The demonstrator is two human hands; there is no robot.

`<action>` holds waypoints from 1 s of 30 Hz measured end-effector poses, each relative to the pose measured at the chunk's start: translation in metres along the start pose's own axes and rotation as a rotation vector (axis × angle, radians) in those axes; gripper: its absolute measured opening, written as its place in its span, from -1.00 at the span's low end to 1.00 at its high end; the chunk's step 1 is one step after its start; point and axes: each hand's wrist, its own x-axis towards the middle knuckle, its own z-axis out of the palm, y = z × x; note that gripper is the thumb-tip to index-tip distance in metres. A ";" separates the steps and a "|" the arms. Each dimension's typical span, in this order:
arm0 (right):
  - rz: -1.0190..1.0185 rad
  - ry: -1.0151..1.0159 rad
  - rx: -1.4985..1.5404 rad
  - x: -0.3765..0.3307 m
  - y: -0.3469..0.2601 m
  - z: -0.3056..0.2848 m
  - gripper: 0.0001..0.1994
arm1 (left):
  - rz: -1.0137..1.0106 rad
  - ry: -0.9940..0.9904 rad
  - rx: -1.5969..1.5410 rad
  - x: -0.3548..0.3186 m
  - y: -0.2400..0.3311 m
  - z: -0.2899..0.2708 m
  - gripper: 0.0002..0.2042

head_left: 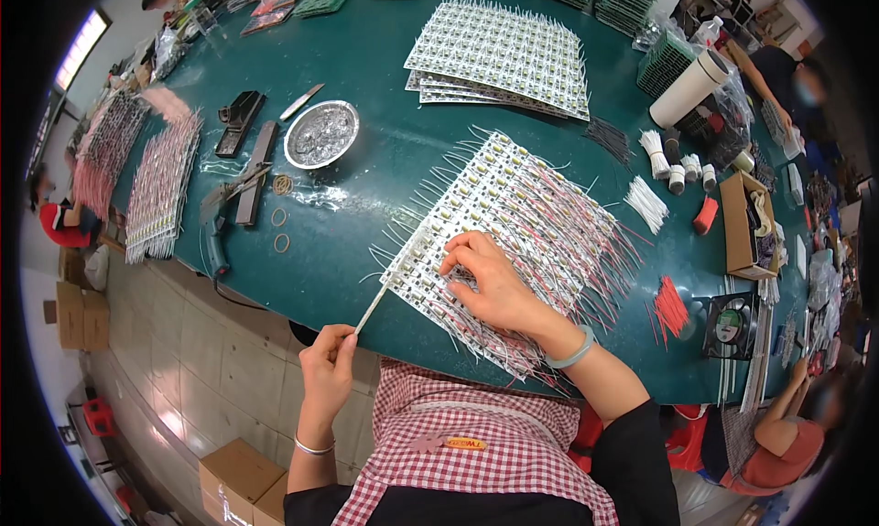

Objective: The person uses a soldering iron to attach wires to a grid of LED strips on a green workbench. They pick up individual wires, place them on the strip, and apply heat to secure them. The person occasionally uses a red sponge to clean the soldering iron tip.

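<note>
My left hand (330,357) pinches the lower end of a thin pale strip (372,308) at the table's front edge. The strip's other end meets the left corner of a white circuit board panel (432,242). Rows of small components cover that panel, with red and white wires fanning out to its right and thin white leads along its upper left edge. Over the panel's middle is my right hand (490,283), its fingers bent and thumb apart, with nothing visible in it. Whether its fingertips touch the board I cannot tell.
A soldering iron (214,242), a metal bowl (320,134) and rubber bands (280,217) lie to the left. Stacked white panels (499,54) sit behind. On the right are wire bundles (646,204), red tubes (671,306) and a cardboard box (738,228). Other people work around the table.
</note>
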 end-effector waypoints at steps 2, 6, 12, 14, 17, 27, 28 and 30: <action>-0.010 0.009 -0.001 0.000 0.001 0.000 -0.81 | -0.009 0.018 -0.006 0.001 -0.004 0.000 -0.95; -0.014 0.009 -0.012 0.000 0.000 0.000 -0.81 | 0.010 0.027 0.067 0.004 0.000 0.001 -0.95; -0.004 -0.003 -0.015 -0.001 0.001 0.000 -0.81 | 0.043 0.002 0.156 0.012 0.012 0.007 -0.95; 0.026 -0.037 -0.008 0.000 0.000 -0.001 -0.80 | 0.060 0.007 0.169 0.015 0.015 0.011 -0.95; 0.018 -0.036 -0.010 0.000 0.002 -0.002 -0.80 | 0.077 0.012 0.140 0.019 0.017 0.016 -0.95; -0.019 0.003 0.004 -0.001 0.003 0.000 -0.84 | 0.000 0.017 0.077 0.019 0.004 0.008 -0.90; -0.019 0.001 0.004 -0.001 0.003 0.000 -0.85 | -0.001 0.017 0.095 0.020 0.004 0.006 -0.90; -0.016 -0.002 0.005 -0.001 0.002 0.000 -0.85 | 0.052 0.004 0.121 0.022 0.010 0.009 -0.93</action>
